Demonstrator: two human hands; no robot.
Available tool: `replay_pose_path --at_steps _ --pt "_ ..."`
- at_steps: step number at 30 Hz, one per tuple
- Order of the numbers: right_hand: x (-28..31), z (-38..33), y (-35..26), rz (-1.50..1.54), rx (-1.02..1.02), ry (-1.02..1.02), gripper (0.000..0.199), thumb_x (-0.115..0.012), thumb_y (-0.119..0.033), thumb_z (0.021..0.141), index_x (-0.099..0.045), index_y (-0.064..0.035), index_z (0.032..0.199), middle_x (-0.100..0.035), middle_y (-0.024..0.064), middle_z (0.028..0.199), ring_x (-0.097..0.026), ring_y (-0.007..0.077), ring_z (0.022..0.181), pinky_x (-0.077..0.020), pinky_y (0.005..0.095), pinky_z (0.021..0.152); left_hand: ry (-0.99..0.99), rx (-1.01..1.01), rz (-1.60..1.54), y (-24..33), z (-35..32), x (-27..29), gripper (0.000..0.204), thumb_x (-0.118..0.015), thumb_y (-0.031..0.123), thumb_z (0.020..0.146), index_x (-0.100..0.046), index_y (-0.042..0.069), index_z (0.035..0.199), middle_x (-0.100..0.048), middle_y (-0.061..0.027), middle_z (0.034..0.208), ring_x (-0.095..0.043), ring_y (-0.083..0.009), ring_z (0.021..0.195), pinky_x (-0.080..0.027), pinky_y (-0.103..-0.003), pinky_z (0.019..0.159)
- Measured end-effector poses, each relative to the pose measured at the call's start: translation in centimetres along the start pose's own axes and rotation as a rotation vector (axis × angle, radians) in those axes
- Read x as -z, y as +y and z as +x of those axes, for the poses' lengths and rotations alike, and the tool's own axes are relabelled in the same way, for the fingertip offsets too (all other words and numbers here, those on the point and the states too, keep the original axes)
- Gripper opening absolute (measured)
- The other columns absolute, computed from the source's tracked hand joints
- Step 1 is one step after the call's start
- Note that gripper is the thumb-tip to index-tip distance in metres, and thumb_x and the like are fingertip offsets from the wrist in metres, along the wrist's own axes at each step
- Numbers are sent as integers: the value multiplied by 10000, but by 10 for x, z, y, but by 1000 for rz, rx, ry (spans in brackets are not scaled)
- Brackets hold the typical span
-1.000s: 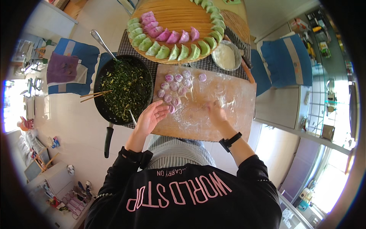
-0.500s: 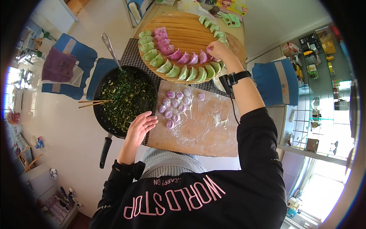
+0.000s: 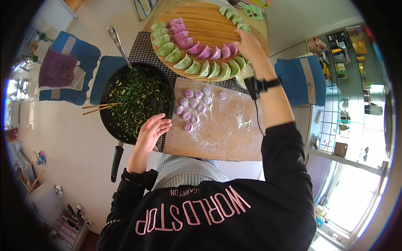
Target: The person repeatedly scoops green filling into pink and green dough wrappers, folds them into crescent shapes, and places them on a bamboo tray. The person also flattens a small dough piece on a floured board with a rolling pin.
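Observation:
My right hand [image 3: 250,44] hovers over the right side of a round slatted wooden tray [image 3: 205,31], thumb and forefinger apart with nothing between them. Just below its fingers stands a pink dumpling [image 3: 232,49], last in a curved row of pink dumplings [image 3: 204,52]. Green dumplings [image 3: 193,67] form an outer row, and more green ones [image 3: 230,15] line the tray's far right. My left hand [image 3: 153,130] is held open, palm turned inward, between the pan's right rim and the board. Small round purple dough pieces [image 3: 193,103] lie on a floured board [image 3: 226,138].
A black frying pan [image 3: 118,138] on the left holds chopped green and yellow filling [image 3: 136,100], a metal spoon [image 3: 118,44] and chopsticks [image 3: 100,107]. Checkered cloth [image 3: 142,47] covers part of the table. Blue-covered chairs [image 3: 300,81] stand on both sides.
My right hand has let go of the pink dumpling and lifted slightly away to the upper right, its fingers opening. My left hand stays by the pan. The whole view has shifted slightly.

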State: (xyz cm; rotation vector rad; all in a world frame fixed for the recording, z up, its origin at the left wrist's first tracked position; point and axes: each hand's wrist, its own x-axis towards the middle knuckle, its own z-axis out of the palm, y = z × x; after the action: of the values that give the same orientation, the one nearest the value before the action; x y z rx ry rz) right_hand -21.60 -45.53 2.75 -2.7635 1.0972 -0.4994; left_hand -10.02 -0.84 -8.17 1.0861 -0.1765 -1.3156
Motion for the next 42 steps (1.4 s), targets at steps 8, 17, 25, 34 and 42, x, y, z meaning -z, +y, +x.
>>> replay_pose_path --at_steps 8,17,25,34,42 --pt "-1 -218 87 60 -492 -38 170 -662 -225 908 -692 -71 843 -713 174 887 -683 372 834 -526 462 747 -151 29 402 -26 31 -53 204 -554 154 1045 -630 8 923 -659 -48 781 -626 -116 687 -492 -260 687" --pt "-56 -286 190 16 -601 -182 252 -630 -154 906 -671 -108 1151 -701 174 1095 -650 377 1063 -509 484 913 -84 46 602 -86 66 -120 326 -525 198 1046 -575 21 776 -595 -20 642 -573 -82 592 -445 -251 561" --pt "-96 -215 249 -116 -365 65 269 -637 -133 895 -636 -70 1157 -650 145 1092 -607 354 1080 -479 500 929 130 -237 849 -128 132 -183 169 -652 124 954 -653 22 818 -637 -63 661 -623 -150 635 -485 -303 596" --pt "-115 -139 198 170 146 -493 168 -571 -87 903 -692 -31 1006 -700 195 985 -700 364 914 -571 455 786 413 -406 1359 -160 254 -213 242 -744 49 829 -658 38 1054 -700 -152 900 -679 -347 855 -543 -426 772" --pt "-100 -187 190 655 -11 -65 131 -563 -70 914 -665 13 916 -696 247 899 -686 429 844 -555 459 731 365 4 831 -179 180 -180 178 -730 121 912 -661 8 1030 -700 -78 890 -674 -186 810 -552 -333 714"
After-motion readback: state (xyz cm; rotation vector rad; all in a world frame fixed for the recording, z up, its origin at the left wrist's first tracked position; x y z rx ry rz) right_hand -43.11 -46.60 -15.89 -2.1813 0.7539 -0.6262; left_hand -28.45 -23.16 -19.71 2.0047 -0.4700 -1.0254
